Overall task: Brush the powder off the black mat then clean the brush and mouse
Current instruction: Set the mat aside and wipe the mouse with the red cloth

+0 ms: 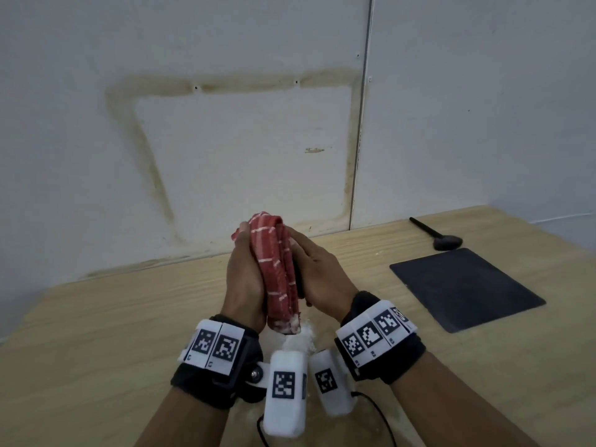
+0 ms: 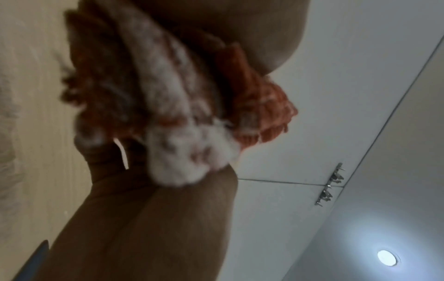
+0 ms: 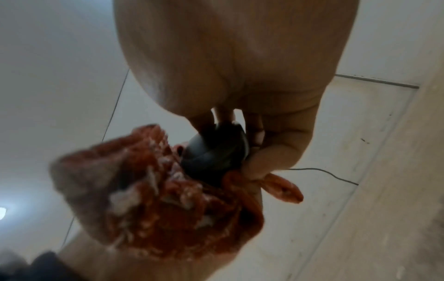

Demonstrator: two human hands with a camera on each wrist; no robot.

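Pressing a folded red cloth (image 1: 278,269) against something dark, the two hands meet in mid-air above the wooden bench (image 1: 96,333). The left hand (image 1: 245,272) comes first: it cups the cloth from its own side, palm in and fingers running up along the fabric, so it holds the cloth rather than lying slack. The cloth's lower end is caked with white powder, plain in the left wrist view (image 2: 192,161), and a small heap of spilled powder (image 1: 301,338) lies on the bench directly under the hands. Next comes the mouse (image 3: 216,152), a rounded black body sandwiched between cloth and palm; the right wrist view shows the right hand (image 1: 322,269) with thumb and fingers curled round it, gripping it while the cloth meets its far face. A thin cable trails off behind it in that view.

Farther right, well apart from the hands, the black mat (image 1: 464,285) lies flat and looks free of powder, so the brushing step seems done. Just beyond its far edge the brush (image 1: 442,237) lies on the bench, handle pointing toward the wall; whether its head is clean is too small to tell, though lying set aside suggests it has had its turn. By that reading the work is in its last stage, the mouse wipe, with only the cleaning of the mouse left to finish and perhaps the powder pile below to deal with.
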